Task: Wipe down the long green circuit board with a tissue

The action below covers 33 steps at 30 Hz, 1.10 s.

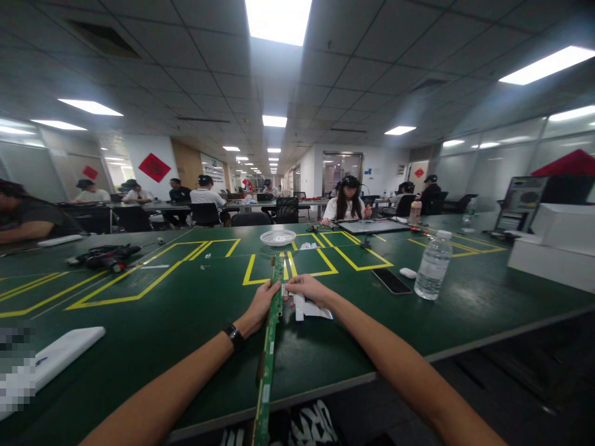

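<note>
A long, narrow green circuit board stretches from the table's near edge up past both hands, its far end pointing away from me. My left hand is closed around the board's left side, thumb on top. From the right, my right hand meets the board with its fingers pinched. A flat white strip shows beneath those fingers, and a shiny silvery-white part of it spreads to the right. The fingertips hide where the strip meets the board.
Beyond the board sits a clear round dish. To the right are a phone, a small white case and a water bottle. Tools lie at left on the green table. A person sits opposite.
</note>
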### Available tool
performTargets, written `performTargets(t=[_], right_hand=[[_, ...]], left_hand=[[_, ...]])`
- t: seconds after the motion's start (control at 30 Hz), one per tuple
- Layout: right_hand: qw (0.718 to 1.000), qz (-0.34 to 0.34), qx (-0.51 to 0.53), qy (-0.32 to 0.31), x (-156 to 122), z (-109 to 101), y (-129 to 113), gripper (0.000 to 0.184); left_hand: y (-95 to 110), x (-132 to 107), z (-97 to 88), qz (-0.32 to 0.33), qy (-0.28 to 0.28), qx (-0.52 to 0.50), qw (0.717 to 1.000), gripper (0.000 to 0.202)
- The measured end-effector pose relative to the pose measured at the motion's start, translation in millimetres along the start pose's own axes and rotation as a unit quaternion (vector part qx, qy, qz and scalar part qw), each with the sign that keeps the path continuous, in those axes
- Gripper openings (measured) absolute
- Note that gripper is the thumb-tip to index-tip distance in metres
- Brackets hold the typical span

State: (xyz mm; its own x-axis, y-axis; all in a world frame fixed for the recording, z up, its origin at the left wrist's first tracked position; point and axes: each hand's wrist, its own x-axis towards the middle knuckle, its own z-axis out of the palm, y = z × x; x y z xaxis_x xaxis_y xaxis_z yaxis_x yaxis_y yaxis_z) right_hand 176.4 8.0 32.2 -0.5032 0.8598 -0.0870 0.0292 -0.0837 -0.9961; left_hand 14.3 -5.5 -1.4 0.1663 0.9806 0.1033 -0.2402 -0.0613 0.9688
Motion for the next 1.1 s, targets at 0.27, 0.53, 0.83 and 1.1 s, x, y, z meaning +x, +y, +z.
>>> performTargets(t=[0.27,0.53,0.83,1.1], right_hand=[[1.0,0.007,0.003,-0.021,2.3,-3.6,3.4,0.019],[1.0,0.003,-0.005,-0.014,1.9,-2.7,3.1,0.02],[0.999,-0.001,-0.023,-0.027,2.5,-3.5,4.1,0.023],[0.998,-0.005,-0.062,0.003,-1.9,-0.1,3.1,0.02]], left_hand=[[-3.2,0.7,-3.9,0.016,-0.011,0.015,1.0,0.026],[2.9,-4.1,-0.4,0.04,-0.02,0.044,0.998,0.029],[1.8,-4.5,-1.1,0.047,-0.018,0.078,0.996,0.035],[-0.6,-5.0,-3.3,0.069,-0.023,0.132,0.989,0.034]])
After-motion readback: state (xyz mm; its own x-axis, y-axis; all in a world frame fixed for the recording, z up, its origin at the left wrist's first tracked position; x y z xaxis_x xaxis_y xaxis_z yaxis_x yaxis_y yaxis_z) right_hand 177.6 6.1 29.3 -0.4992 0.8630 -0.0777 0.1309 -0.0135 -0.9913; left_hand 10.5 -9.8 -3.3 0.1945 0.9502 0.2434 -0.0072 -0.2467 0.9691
